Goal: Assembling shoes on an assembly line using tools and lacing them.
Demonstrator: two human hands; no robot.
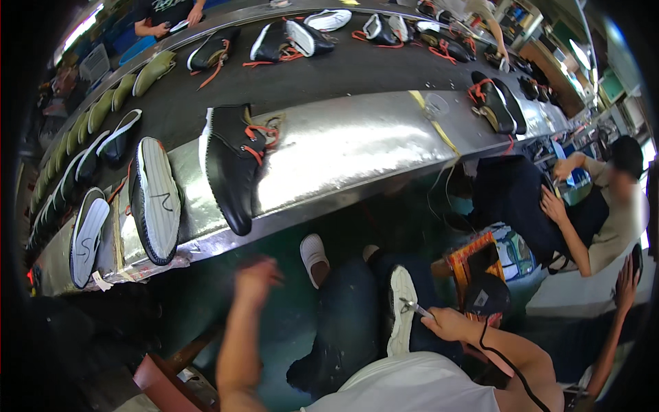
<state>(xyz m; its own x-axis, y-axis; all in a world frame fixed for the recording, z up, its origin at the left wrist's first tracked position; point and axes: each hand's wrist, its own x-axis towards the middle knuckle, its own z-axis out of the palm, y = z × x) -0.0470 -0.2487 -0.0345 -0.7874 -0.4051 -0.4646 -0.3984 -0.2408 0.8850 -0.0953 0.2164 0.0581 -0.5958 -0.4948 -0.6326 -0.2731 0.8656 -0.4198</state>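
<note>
My left hand (257, 276) is raised over the floor below the steel bench edge, smeared by motion, so I cannot tell what its fingers do. The nearest thing to it is a black lace-up shoe (232, 175) with orange laces, standing on the bench with its toe over the edge. Across my lap lies another shoe (400, 336), its white sole facing up. My right hand (449, 324) is closed round a slim silver metal hand tool (417, 308), whose tip rests at or just over that sole. The tip is too small to name the tool's kind.
A dark conveyor belt (302, 86) behind the steel ledge (343, 147) carries black shoes with orange laces and a row of olive shoes (153, 73). Two upturned shoes (158, 199) lean at the left. A co-worker (604, 206) sits at the right; others work beyond the belt.
</note>
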